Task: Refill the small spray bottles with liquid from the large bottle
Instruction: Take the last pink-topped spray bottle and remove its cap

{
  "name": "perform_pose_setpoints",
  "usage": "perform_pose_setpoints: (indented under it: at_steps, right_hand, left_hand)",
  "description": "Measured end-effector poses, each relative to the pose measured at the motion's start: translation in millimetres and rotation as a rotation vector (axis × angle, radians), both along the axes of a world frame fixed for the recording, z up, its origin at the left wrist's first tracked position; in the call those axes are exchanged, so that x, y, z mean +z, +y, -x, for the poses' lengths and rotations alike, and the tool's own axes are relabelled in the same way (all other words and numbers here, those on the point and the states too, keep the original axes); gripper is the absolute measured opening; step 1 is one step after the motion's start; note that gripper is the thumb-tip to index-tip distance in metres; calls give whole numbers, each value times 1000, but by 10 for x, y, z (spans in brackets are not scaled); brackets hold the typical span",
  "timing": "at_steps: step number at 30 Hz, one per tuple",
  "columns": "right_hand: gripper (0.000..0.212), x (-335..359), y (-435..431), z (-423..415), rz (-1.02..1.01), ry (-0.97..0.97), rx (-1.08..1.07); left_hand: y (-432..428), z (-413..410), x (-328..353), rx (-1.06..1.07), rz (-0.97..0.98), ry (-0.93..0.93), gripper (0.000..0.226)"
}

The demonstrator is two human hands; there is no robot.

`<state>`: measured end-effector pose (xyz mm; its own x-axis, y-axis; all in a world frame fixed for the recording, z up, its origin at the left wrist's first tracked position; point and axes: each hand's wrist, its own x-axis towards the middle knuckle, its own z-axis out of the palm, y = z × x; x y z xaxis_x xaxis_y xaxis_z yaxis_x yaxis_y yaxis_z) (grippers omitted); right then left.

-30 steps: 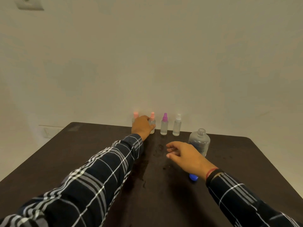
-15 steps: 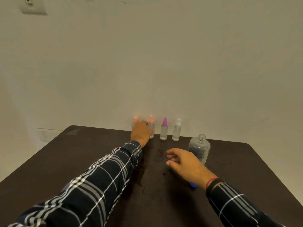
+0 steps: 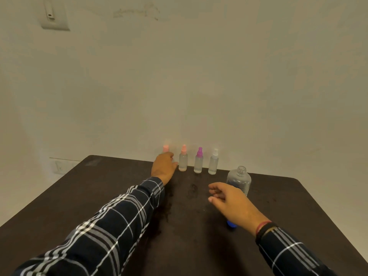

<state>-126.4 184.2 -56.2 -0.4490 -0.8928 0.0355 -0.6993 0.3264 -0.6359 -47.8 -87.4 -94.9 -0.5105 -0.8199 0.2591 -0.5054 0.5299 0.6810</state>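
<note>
Several small clear spray bottles stand in a row at the far edge of the dark table (image 3: pixel 95 196). My left hand (image 3: pixel 163 169) reaches to the leftmost one, the pink-capped spray bottle (image 3: pixel 165 148), and curls round its body, which the hand hides. To its right stand an orange-capped bottle (image 3: pixel 183 161), a purple-capped bottle (image 3: pixel 198 162) and a white-capped bottle (image 3: pixel 213 163). The large clear bottle (image 3: pixel 240 180) stands uncapped at the right. My right hand (image 3: pixel 229 199) hovers just in front of it, fingers relaxed, holding nothing. A blue cap (image 3: pixel 232 224) lies on the table under my right wrist.
Wet spots (image 3: pixel 193 191) mark the table between my hands. A plain wall rises right behind the row of bottles, with a switch plate (image 3: pixel 54 15) high on the left. The table's right edge runs down past my right sleeve.
My left hand has slid left off the orange-capped bottle onto the leftmost pink-capped one. My right hand has stayed near the large bottle. The view has tilted upward.
</note>
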Motion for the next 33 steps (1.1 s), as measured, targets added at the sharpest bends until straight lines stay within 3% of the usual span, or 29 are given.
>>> perform_pose_setpoints:
  at_steps: [4,6,10,15,18,24,29,33]
  right_hand:
    - [40,128,152,-12,89,51,-21]
    - [35,228,214,-45,204,173,-69]
    - [28,333,285,-22,536,360,-310]
    - [61,121,263,161,474,125,-497]
    - [57,34,234,199,467,22,-462]
    - [53,-17,256,257,482,-26,-443]
    - [56,-62,247,245,514,-87,-479]
    - [49,-57,244,236,534,-104,-476]
  left_hand:
    - [-34,-164,76,55,89,60,28]
    - [-22,-220,133,106,117,102,18]
    - [-13,-258,187,183,119,89,24]
    - [-137,-204,103,175,-28,42,55]
    - [-211,-169,44,122,-103,51,66]
    - [-260,-54,-18,83,-115,96,58]
    - [-223,31,4,145,-95,116,34]
    - [-152,-40,37,116,-79,101,35]
